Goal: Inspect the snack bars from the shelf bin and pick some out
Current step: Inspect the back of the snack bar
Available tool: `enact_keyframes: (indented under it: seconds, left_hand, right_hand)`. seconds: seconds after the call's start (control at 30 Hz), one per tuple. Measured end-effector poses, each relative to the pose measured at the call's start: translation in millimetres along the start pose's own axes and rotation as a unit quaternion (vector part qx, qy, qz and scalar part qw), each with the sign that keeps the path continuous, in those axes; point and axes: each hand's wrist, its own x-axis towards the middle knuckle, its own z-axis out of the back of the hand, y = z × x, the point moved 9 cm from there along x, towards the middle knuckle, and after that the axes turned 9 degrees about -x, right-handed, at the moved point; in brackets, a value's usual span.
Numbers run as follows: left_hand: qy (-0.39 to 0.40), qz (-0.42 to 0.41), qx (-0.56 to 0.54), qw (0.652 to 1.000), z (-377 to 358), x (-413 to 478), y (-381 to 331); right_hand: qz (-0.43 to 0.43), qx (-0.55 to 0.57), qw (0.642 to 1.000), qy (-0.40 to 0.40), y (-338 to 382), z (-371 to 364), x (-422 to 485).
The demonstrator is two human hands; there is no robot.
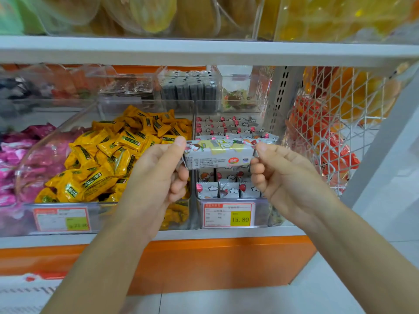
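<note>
I hold one white snack bar point(218, 155) with cartoon print level in front of the shelf, its long side towards me. My left hand point(158, 173) pinches its left end between thumb and fingers. My right hand point(278, 171) pinches its right end the same way. Behind and below the bar stands a clear shelf bin point(263, 209) with several more of the same white bars point(226, 189) standing upright in rows. A price tag point(227, 215) reading 15.80 is fixed on the bin's front.
To the left, a clear bin of yellow wrapped snacks point(108, 155) and a bin of pink packets point(13, 159). A wire basket point(335, 123) of orange packs hangs on the right. The upper shelf edge point(204, 51) runs overhead. An orange base panel point(215, 261) lies below.
</note>
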Motion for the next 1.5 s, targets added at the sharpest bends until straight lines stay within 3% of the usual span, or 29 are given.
enact_keyframes:
  seconds: [0.23, 0.43, 0.73, 0.93, 1.13, 1.27, 1.5]
  left_hand:
    - [0.014, 0.033, -0.062, 0.997, 0, 0, 4]
    - [0.02, 0.047, -0.11, 0.993, 1, 2, 9]
    - [0.026, 0.03, -0.021, 0.999, -1, -1, 7]
    - [0.008, -0.086, 0.157, 0.984, -4, -4, -10]
    - [0.014, -0.124, 0.188, 0.974, -8, -6, -15]
    - [0.032, -0.121, 0.175, 0.977, -11, -7, -15]
    - [0.058, -0.125, 0.181, 0.974, -16, -10, -16]
  right_hand:
    - [-0.039, 0.076, 0.996, 0.015, -6, -1, 2]
    - [-0.006, -0.004, 0.999, 0.052, 1, -1, 2]
    - [0.116, -0.131, 0.984, 0.016, 24, 1, -3]
    - [0.136, -0.169, 0.976, 0.009, 25, -1, -6]
    - [0.171, -0.236, 0.957, 0.017, 31, -6, -8]
    - [0.165, -0.183, 0.969, 0.03, 28, -7, -7]
    - [0.178, -0.232, 0.956, 0.0, 32, -6, -8]
